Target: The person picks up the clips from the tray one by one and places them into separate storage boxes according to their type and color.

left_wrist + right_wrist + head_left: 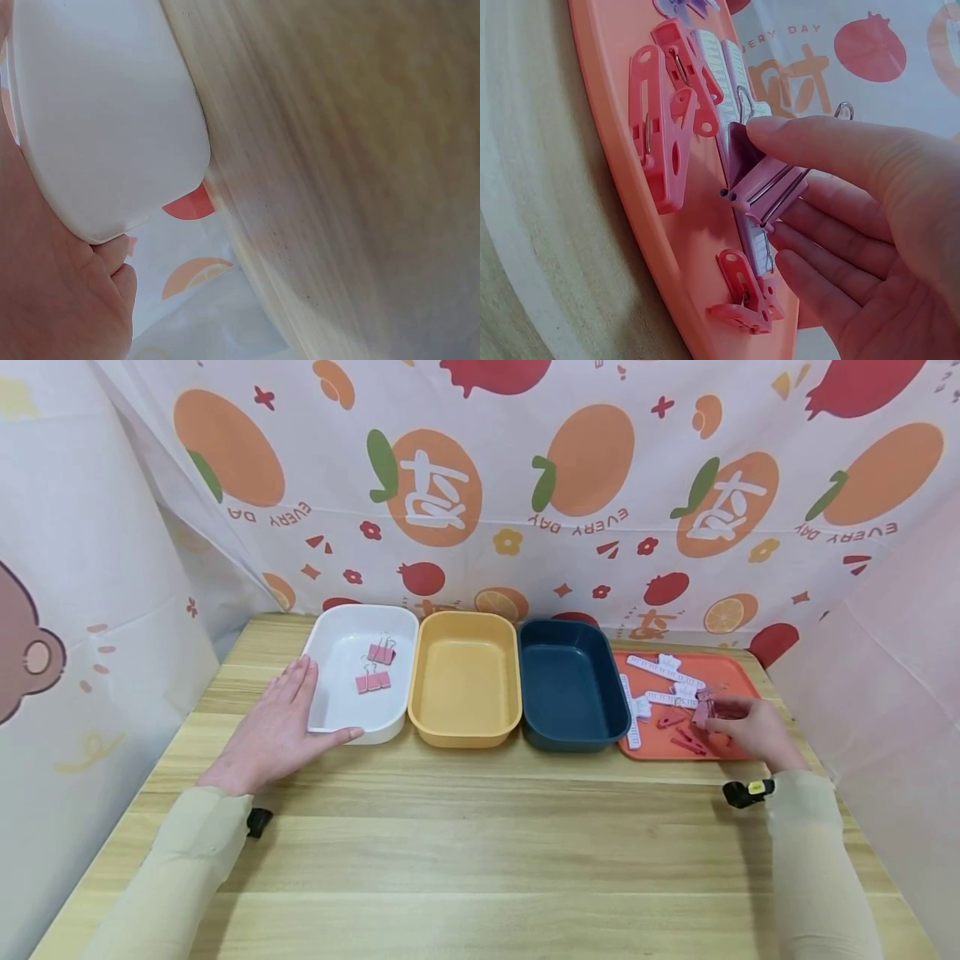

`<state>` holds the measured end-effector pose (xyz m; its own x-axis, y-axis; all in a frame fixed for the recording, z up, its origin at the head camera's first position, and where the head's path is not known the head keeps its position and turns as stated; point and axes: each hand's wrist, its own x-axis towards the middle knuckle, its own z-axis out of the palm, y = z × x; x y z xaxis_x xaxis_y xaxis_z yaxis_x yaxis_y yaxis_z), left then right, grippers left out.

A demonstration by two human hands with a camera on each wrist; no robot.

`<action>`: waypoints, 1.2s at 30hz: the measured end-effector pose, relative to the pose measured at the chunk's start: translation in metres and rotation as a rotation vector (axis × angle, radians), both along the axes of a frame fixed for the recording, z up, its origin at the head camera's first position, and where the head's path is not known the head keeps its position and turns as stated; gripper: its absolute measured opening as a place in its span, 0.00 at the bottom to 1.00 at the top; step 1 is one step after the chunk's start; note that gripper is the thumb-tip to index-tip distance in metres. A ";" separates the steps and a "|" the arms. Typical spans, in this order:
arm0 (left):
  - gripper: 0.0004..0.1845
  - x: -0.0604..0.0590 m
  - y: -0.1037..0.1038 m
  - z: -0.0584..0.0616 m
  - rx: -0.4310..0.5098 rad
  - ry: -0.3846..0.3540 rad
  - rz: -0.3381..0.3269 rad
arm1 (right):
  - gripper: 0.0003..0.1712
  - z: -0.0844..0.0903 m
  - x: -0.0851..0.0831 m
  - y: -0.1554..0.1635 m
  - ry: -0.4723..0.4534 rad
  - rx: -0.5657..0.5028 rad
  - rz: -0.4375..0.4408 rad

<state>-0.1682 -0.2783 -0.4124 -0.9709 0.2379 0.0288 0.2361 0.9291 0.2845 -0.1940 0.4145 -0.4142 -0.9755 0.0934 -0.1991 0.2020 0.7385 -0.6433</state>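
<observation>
- One pink binder clip [702, 713], over the orange tray [723, 670] at frame right, should feel light, stiff; grip its body.
- Your right hand [759, 727] pinches it; which fingers meet your thumb is unclear.
- Your left hand [279, 727], thumb spread, touches the white bin [343, 643].

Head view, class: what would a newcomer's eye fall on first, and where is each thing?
Probably the fruit-printed cloth behind the table, then the row before it: a white bin, yellow bin and dark blue bin, left to right. At the right, the right hand pinches a pink binder clip over an orange tray.
</observation>
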 end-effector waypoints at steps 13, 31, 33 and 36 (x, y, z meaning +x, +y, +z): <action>0.67 0.001 0.000 -0.001 0.008 0.006 0.000 | 0.45 0.007 0.003 -0.009 0.042 -0.013 0.003; 0.68 0.001 0.000 -0.001 0.016 0.010 0.001 | 0.43 0.024 0.006 -0.028 0.107 0.035 0.043; 0.68 0.001 0.000 -0.001 0.015 0.007 0.001 | 0.42 0.025 0.006 -0.029 0.107 0.036 0.043; 0.67 0.001 0.000 -0.001 0.015 0.005 0.002 | 0.42 0.028 0.006 -0.031 0.117 0.027 0.043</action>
